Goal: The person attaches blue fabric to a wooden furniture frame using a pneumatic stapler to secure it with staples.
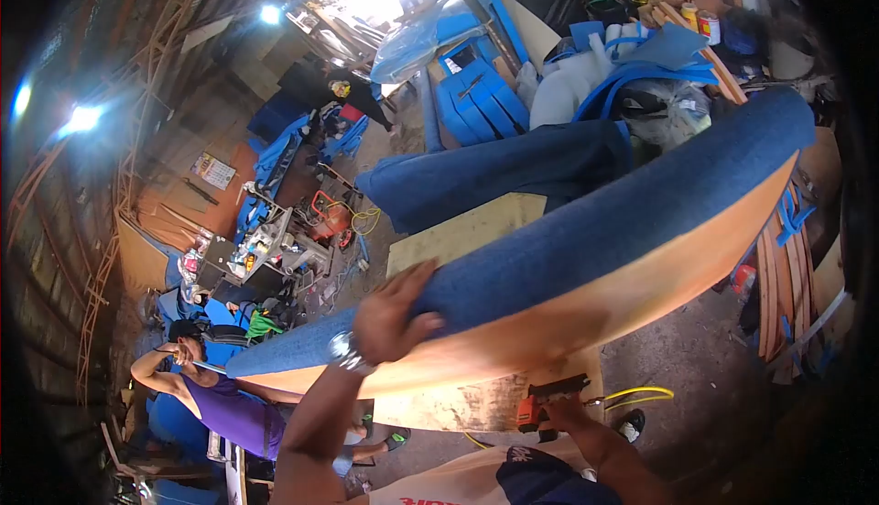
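A long curved wooden panel [586, 317] with blue fabric [549, 239] along its upper side stretches across in front of me. My left hand [396, 314], a metal watch [346, 352] at its wrist, lies on the blue fabric with fingers stretched out and thumb apart. Lower right, my right hand [565, 413] is closed around an orange and black staple gun [531, 411], just below the panel's lower edge. A yellow hose [645, 392] runs near that hand. Most of the gun's grip is hidden by my fingers.
A person in a purple top [233, 413] is at the panel's left end, arms raised. Beyond the panel lie a dark blue fabric roll [513, 171] and blue upholstered pieces [481, 102]. A cluttered bench [252, 253] stands left; wooden strips [783, 294] lean at right.
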The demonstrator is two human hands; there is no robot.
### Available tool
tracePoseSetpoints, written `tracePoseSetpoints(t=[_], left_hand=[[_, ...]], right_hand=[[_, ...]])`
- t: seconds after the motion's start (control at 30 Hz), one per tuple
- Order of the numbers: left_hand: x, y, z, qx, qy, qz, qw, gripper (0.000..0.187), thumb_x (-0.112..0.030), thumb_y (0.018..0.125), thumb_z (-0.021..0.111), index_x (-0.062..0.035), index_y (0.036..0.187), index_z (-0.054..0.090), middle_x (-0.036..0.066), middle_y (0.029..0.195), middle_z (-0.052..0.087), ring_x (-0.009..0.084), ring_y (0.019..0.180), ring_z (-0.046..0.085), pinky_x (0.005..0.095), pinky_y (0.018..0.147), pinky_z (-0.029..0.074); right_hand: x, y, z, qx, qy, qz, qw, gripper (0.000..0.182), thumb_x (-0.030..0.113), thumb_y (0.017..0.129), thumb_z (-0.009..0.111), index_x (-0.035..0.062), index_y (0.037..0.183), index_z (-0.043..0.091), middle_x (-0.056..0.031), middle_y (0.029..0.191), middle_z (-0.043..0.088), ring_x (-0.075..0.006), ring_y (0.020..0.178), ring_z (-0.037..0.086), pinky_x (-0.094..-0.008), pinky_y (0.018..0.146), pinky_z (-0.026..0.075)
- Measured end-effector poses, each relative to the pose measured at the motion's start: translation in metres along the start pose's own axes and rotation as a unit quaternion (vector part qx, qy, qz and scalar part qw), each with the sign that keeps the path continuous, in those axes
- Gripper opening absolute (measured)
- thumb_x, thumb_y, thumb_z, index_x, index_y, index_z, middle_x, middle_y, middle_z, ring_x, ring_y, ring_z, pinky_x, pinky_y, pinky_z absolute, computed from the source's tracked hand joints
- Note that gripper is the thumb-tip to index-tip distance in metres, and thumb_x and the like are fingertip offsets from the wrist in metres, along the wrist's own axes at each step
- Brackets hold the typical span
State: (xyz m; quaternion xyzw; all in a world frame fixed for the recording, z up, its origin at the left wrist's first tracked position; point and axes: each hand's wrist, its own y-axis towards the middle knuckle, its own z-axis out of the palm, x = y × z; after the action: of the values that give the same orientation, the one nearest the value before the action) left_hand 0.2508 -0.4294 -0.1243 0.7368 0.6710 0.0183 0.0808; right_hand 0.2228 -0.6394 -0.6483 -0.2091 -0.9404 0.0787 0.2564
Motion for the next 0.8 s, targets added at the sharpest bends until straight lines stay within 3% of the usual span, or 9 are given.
tracePoseSetpoints(t=[0.07,0.17,0.37,0.5,0.53,0.63,0.67,0.73,0.8], left_hand=[[0.059,-0.058,-0.002,-0.048,-0.020,-0.033,0.998,0.062,-0.039,0.093,0.062,-0.0030,0.142,0.052,0.025,0.133,0.061,0.0430,0.121,0.060,0.0471,0.105,0.045],[0.119,-0.132,-0.014,-0.077,0.009,-0.086,0.993,0.058,-0.043,0.097,0.053,-0.0017,0.139,0.056,0.025,0.130,0.062,0.0429,0.118,0.059,0.0480,0.103,0.044],[0.200,-0.241,-0.025,-0.149,0.090,-0.205,0.963,0.061,-0.050,0.102,0.040,-0.0026,0.137,0.058,0.023,0.133,0.060,0.0418,0.126,0.053,0.0508,0.111,0.035],[0.229,-0.270,-0.019,-0.201,0.110,-0.211,0.950,0.061,-0.049,0.103,0.037,-0.0038,0.137,0.058,0.021,0.135,0.060,0.0412,0.129,0.052,0.0558,0.113,0.031],[0.228,-0.272,-0.017,-0.209,0.112,-0.209,0.949,0.061,-0.049,0.103,0.037,-0.0036,0.137,0.058,0.020,0.135,0.060,0.0411,0.129,0.052,0.0561,0.114,0.030],[0.221,-0.270,-0.009,-0.235,0.119,-0.218,0.940,0.063,-0.050,0.102,0.037,-0.0016,0.136,0.058,0.020,0.136,0.059,0.0417,0.130,0.051,0.0565,0.115,0.029],[0.217,-0.266,-0.005,-0.242,0.127,-0.224,0.936,0.064,-0.051,0.102,0.037,-0.0012,0.136,0.057,0.020,0.136,0.059,0.0418,0.131,0.051,0.0567,0.115,0.028],[0.203,-0.253,0.002,-0.249,0.137,-0.223,0.932,0.066,-0.053,0.101,0.041,-0.0005,0.138,0.056,0.021,0.139,0.057,0.0415,0.133,0.049,0.0579,0.115,0.027],[0.181,-0.230,0.004,-0.230,0.132,-0.197,0.944,0.069,-0.055,0.098,0.047,-0.0007,0.139,0.054,0.021,0.141,0.056,0.0410,0.134,0.049,0.0582,0.116,0.027]], right_hand=[[-0.008,0.019,0.049,-0.017,-0.006,0.038,0.999,0.072,0.065,0.070,0.075,0.0250,0.129,0.065,-0.0075,0.126,0.068,-0.0320,0.124,0.060,-0.0630,0.109,0.032],[0.006,0.005,-0.010,0.060,-0.005,0.073,0.996,0.067,0.061,0.069,0.078,0.0241,0.124,0.068,-0.0095,0.128,0.066,-0.0325,0.125,0.059,-0.0560,0.109,0.038],[0.009,0.024,0.039,-0.054,-0.040,0.144,0.987,0.050,0.047,0.074,0.078,0.0251,0.119,0.070,-0.0108,0.134,0.061,-0.0348,0.127,0.055,-0.0576,0.108,0.038],[0.025,0.008,0.020,-0.093,0.042,0.298,0.949,0.057,0.032,0.077,0.079,0.0120,0.128,0.061,-0.0159,0.141,0.052,-0.0360,0.134,0.047,-0.0520,0.106,0.043],[0.029,-0.006,0.018,-0.169,0.106,0.290,0.936,0.065,0.030,0.080,0.077,0.0075,0.136,0.053,-0.0180,0.143,0.049,-0.0369,0.132,0.048,-0.0501,0.106,0.043],[0.040,-0.035,-0.011,-0.336,0.087,0.276,0.896,0.071,0.027,0.081,0.076,0.0101,0.143,0.046,-0.0187,0.143,0.049,-0.0366,0.134,0.047,-0.0498,0.107,0.043],[0.047,-0.050,-0.031,-0.365,0.062,0.260,0.892,0.064,0.024,0.088,0.070,0.0076,0.145,0.044,-0.0195,0.148,0.045,-0.0359,0.137,0.045,-0.0480,0.108,0.043],[0.051,-0.064,-0.055,-0.474,0.187,0.257,0.821,0.061,0.021,0.091,0.064,0.0011,0.145,0.043,-0.0248,0.147,0.044,-0.0427,0.136,0.044,-0.0526,0.110,0.040],[0.071,-0.087,-0.099,-0.521,0.212,0.251,0.788,0.058,0.019,0.095,0.057,-0.0024,0.146,0.041,-0.0274,0.149,0.042,-0.0455,0.139,0.040,-0.0543,0.114,0.034]])
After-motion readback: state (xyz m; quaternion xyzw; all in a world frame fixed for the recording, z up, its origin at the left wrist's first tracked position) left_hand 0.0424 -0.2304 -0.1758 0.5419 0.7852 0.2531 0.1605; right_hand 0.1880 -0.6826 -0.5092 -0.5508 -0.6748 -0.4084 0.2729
